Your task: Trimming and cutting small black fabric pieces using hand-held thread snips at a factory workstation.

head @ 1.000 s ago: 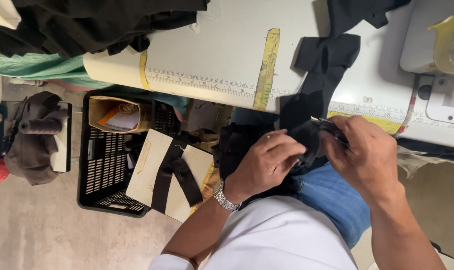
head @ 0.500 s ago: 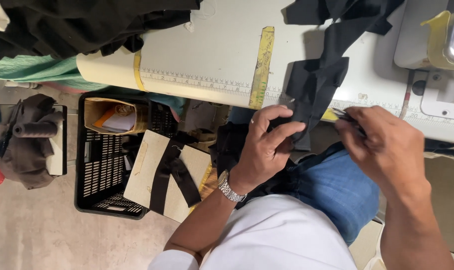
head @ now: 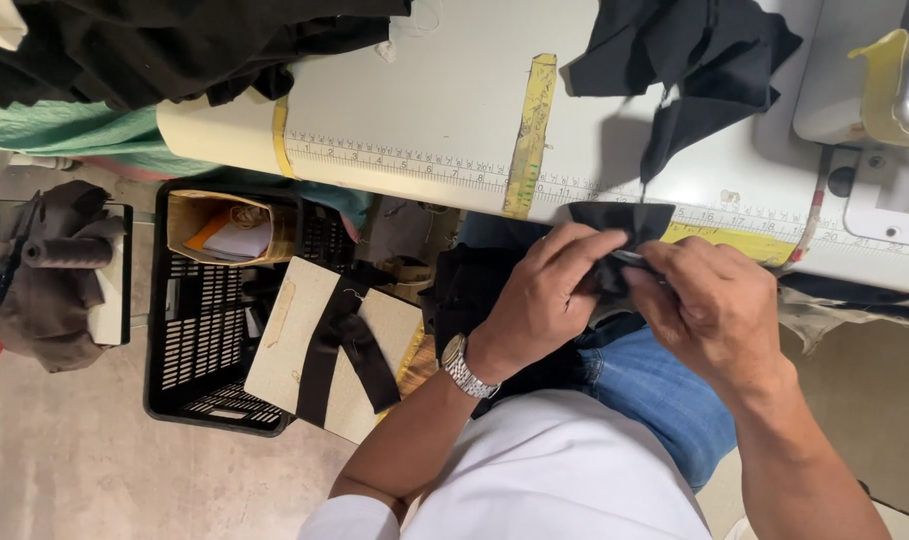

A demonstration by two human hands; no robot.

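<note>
Just right of centre, the left hand (head: 546,300) and right hand (head: 709,310) both close on a small black cloth piece (head: 619,228), pinching it taut at the counter (head: 444,110) edge, probably to keep the limp fabric flat against the printed ruler strip (head: 394,160). More soft black cloth (head: 704,60) lies crumpled above. At lower left, a black plastic crate (head: 189,350) carries stiff card (head: 294,340).

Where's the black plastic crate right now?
In the head view the black plastic crate sits on the floor at lower left, below the table edge, left of the left hand. A pale board draped with black strips leans over its right side.
</note>
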